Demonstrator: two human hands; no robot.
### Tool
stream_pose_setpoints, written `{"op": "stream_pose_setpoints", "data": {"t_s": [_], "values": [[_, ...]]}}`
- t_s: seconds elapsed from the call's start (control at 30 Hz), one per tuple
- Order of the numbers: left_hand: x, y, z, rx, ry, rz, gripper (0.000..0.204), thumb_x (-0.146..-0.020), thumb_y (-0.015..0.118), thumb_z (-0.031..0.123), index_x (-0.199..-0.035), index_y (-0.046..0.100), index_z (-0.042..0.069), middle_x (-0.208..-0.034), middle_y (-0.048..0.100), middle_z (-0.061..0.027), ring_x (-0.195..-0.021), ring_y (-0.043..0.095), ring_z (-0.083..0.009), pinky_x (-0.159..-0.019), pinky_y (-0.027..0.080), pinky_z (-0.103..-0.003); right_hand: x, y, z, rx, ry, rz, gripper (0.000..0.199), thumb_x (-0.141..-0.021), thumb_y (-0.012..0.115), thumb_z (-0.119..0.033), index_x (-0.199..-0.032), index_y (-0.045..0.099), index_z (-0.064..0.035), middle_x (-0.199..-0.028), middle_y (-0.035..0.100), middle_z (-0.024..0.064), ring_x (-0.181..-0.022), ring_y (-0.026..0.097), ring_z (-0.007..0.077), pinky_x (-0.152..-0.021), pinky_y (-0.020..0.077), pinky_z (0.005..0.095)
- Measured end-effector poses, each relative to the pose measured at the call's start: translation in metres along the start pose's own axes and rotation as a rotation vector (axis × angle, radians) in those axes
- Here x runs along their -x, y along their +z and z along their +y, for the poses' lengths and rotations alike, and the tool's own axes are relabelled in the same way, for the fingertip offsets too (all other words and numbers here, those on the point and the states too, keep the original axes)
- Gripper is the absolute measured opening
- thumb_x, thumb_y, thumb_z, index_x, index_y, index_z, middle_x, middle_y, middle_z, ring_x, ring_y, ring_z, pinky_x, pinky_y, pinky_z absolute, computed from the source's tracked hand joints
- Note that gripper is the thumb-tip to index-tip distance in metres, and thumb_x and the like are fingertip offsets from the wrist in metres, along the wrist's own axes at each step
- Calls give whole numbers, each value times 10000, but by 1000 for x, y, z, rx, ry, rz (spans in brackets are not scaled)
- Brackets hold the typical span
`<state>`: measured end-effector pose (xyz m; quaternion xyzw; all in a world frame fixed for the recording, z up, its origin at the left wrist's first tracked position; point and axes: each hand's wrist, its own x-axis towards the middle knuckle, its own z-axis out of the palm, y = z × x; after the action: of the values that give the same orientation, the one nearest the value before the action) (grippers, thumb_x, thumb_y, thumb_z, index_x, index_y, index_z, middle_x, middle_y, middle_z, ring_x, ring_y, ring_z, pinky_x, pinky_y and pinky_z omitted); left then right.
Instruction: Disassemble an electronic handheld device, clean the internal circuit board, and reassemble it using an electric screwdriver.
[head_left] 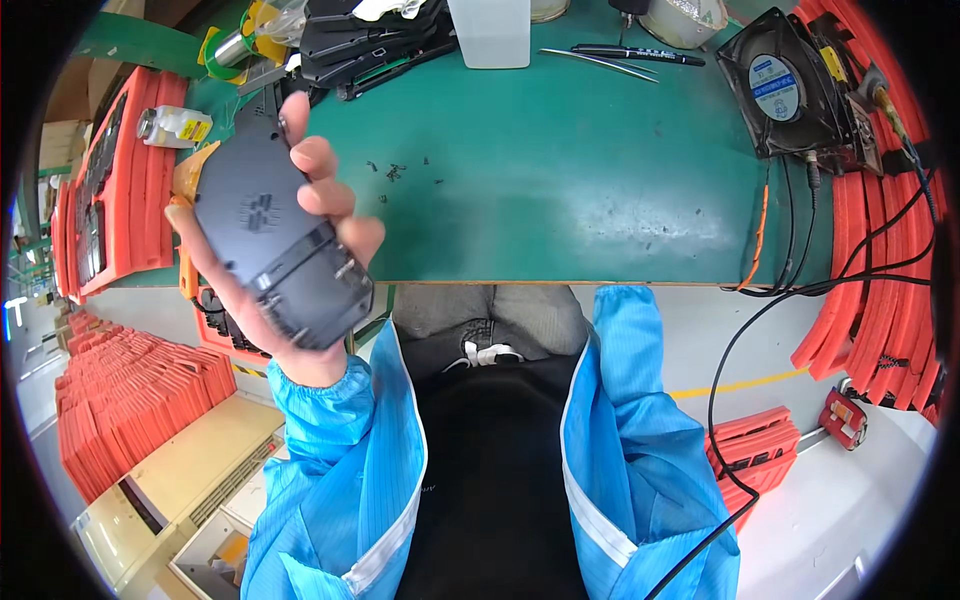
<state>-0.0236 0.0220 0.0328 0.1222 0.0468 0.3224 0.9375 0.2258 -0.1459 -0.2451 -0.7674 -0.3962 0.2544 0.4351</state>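
Observation:
My left hand (326,197) is wrapped round a black plastic device housing (265,205), raised above the bench's left front edge. Its visible face carries a block of slots, and metal contacts sit in an open compartment at the end nearer me. The thumb lies along its left side, the fingers along its right. Of my right arm only the blue sleeve (630,340) shows; it runs up to the front edge of the bench, and the hand itself is out of sight. Several tiny dark screws (393,172) lie scattered on the bench to the right of the housing.
The green bench (560,200) carries black plastic parts (370,45), a whitish bin (490,35), tweezers (600,62), a black pen (640,54) and a small bottle (175,127). A fan (780,88) with cables stands at right. Red foam trays (130,180) are stacked on both sides.

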Motion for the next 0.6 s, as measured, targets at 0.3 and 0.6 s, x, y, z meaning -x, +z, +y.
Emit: {"op": "stream_pose_setpoints", "data": {"t_s": [0.3,0.6], "values": [[-6,-9,0,-367,137,-81,1122,-1018,631,614,-1631,96,-157,-1162,532,-133,-827,484,-164,-573,439,-297,75,-12,-4,-143,144,-212,385,-1070,656,-276,-1359,677,-23,-1260,725,108,-1134,675,260,-976,544,396],[-1,-13,-23,-709,209,70,770,-1038,514,492,-1519,424,-102,-1266,627,-236,-1004,662,-301,-780,569,-379,68,-79,-211,-591,-95,-816,405,-875,870,-63,-1204,652,26,-1010,749,103,-872,726,168,-796,565,304]]}}
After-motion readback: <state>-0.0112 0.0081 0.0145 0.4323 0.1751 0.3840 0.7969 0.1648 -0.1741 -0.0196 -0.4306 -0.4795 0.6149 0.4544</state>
